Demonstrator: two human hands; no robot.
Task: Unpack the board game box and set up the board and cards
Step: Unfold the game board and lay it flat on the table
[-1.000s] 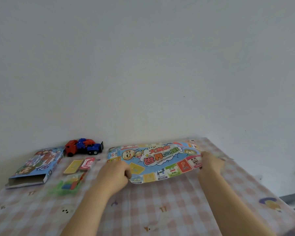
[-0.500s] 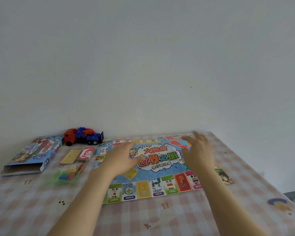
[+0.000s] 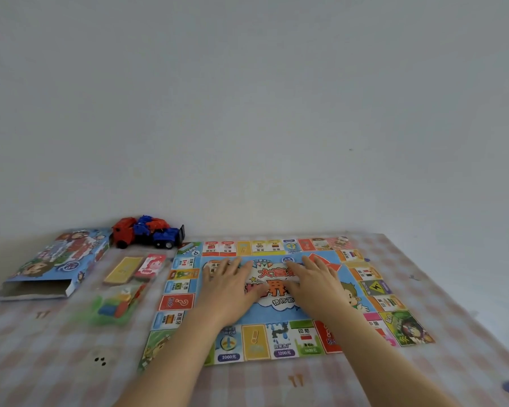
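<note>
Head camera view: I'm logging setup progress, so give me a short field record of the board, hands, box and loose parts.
board: spread flat on the checked table, printed side up
left hand: fingers straight, palm down on the board's middle
right hand: same, beside the left
box: lies flat at far left, open end toward the camera
cards: yellow stack and pink stack side by side between box and board
bag of pieces: nearer than the stacks, blurred
toy truck: behind the stacks

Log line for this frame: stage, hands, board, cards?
stage: board unfolded | left hand: flat on board | right hand: flat on board | cards: left of board | box: open, far left
</note>
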